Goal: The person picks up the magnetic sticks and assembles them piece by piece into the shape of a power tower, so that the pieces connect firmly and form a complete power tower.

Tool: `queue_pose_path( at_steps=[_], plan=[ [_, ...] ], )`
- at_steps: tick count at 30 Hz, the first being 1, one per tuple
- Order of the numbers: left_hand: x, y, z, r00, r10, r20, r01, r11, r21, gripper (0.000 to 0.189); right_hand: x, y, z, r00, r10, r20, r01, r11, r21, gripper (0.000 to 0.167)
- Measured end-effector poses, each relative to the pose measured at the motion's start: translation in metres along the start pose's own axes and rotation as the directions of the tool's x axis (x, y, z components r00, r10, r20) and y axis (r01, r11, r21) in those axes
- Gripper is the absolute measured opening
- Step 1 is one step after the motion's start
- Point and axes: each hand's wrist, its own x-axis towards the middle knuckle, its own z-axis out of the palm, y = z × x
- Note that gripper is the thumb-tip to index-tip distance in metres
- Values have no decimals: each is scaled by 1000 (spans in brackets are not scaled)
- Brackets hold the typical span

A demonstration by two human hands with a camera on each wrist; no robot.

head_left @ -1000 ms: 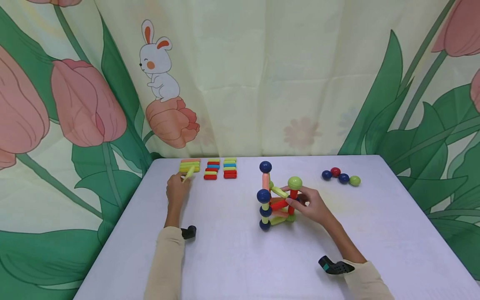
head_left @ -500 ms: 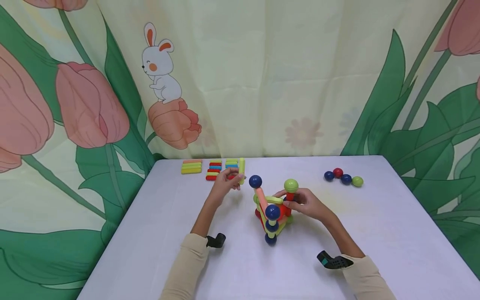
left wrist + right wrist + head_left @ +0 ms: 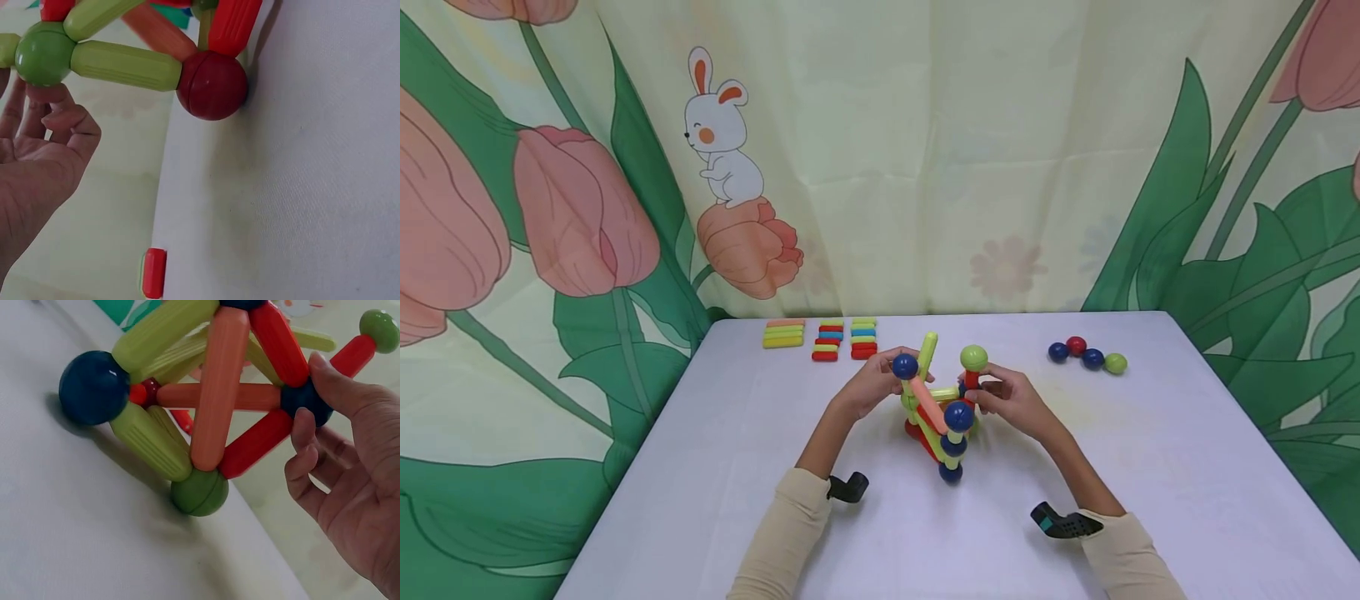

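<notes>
A magnetic ball-and-stick structure (image 3: 929,406) stands on the table, made of coloured rods joined by blue, green and red balls. My right hand (image 3: 1013,404) grips its right side; in the right wrist view thumb and fingers pinch a blue ball (image 3: 304,405) where red rods meet. At the upper left my left hand (image 3: 874,385) holds a yellow-green stick (image 3: 928,354), which slants upward behind a blue ball (image 3: 905,366). Part of that hand's grip is hidden by the structure. In the left wrist view its fingers are right at a green ball (image 3: 45,55).
Rows of loose sticks (image 3: 826,340) lie at the table's back left, with yellow and pink sticks (image 3: 783,333) beside them. Several loose balls (image 3: 1093,359) sit at the back right. A printed curtain (image 3: 880,167) hangs behind the table.
My left hand has carried the yellow-green stick from the back-left rows rightward to the structure. The structure has turned, its front blue-ball column swinging to the right, while my right hand keeps hold.
</notes>
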Motion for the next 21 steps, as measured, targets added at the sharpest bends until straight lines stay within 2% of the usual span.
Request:
queue_pose_path(
  at_steps=[5, 11, 16, 21],
  plan=[
    [1, -1, -2, 999, 12, 31, -12, 1000, 15, 31, 0, 1, 3, 992, -83, -96, 81, 996, -21, 31],
    [4, -1, -1, 999, -36, 27, 34, 996, 81, 38, 2, 4, 9, 966, -155, -209, 153, 988, -29, 27],
    [6, -1, 0, 997, -66, 35, 63, 994, 91, 37, 3, 5, 13, 962, -133, -240, 135, 991, -10, 27],
    [10, 0, -2, 994, -57, 90, 48, 993, 106, 34, 2, -6, 17, 962, -57, -267, 60, 998, 6, 21]
  ],
)
